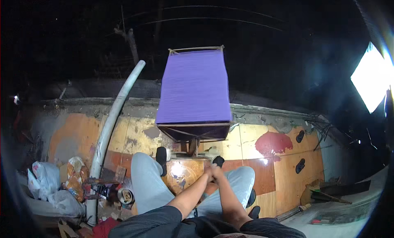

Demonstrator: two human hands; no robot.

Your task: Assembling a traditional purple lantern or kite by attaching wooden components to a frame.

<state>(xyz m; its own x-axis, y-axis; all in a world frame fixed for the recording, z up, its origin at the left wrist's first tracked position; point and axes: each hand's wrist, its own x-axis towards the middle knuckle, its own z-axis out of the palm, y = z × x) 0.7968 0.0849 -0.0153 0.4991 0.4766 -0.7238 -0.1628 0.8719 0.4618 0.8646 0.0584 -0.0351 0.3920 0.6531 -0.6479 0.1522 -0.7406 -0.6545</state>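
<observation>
My left hand point(208, 175) and my right hand point(215, 170) are close together between my knees, touching or nearly so. Both look closed with the fingers curled in; whatever they may hold is too small to make out. Just beyond them stands a big four-sided wooden frame point(193, 124), wound closely with purple thread point(194, 86). Its underside is dark, with crossing struts and a short wooden post point(189, 147) below. A patterned orange-brown floor panel point(185, 172), shiny with reflected light, lies beneath my hands.
A pale pole point(119, 102) rises on the left. Near its foot are plastic bags point(47, 178), an orange patterned bag point(76, 176) and a round container point(125, 195). Dark slippers point(300, 165) lie on the patchwork floor at right. A bright lamp panel point(371, 78) glares at far right.
</observation>
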